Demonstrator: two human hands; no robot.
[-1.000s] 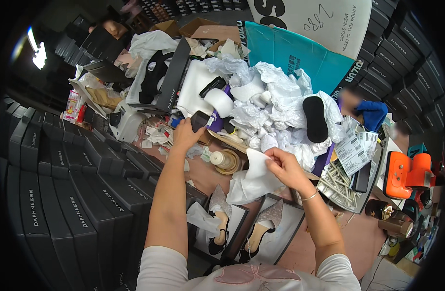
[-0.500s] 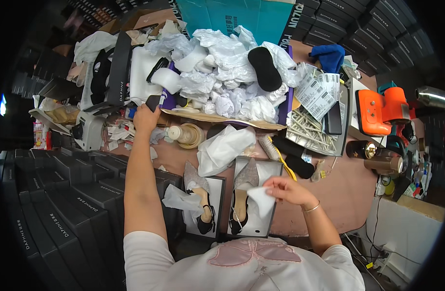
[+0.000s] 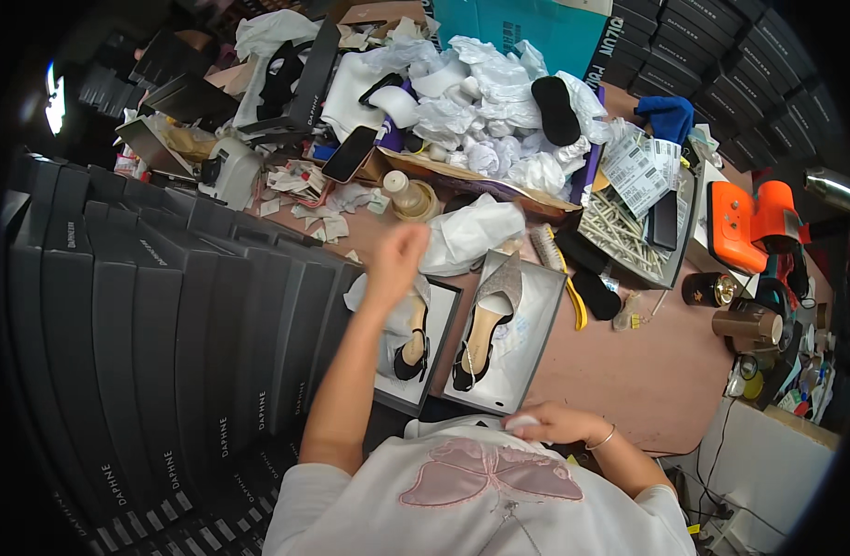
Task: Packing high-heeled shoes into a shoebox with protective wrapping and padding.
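My left hand [image 3: 397, 264], smeared by motion, hovers over the toe end of the left shoe, so its fingers cannot be read. Close to my shirt at the table's front edge, my right hand [image 3: 566, 424] pinches a small white piece of soft packing [image 3: 521, 422]. Two pointed slingback shoes with glittery grey toes and black heels lie in open grey boxes. The right shoe [image 3: 487, 324] is fully visible in its box [image 3: 527, 371]; the left shoe [image 3: 412, 345] is partly covered by my hand and thin white paper. Crumpled white tissue paper [image 3: 473, 236] lies beyond them.
Stacked dark shoeboxes [image 3: 184, 324] rise at the left. A large box of crumpled white paper [image 3: 499, 120] stands at the back, a phone [image 3: 349, 155] by its left corner. A yellow-handled brush [image 3: 559, 269], tray of sticks [image 3: 629, 236] and orange device [image 3: 735, 222] sit rightward.
My left hand has left the phone and come back toward the shoes. My right hand has drawn the white piece from the right shoe down to my shirt. The view has shifted.
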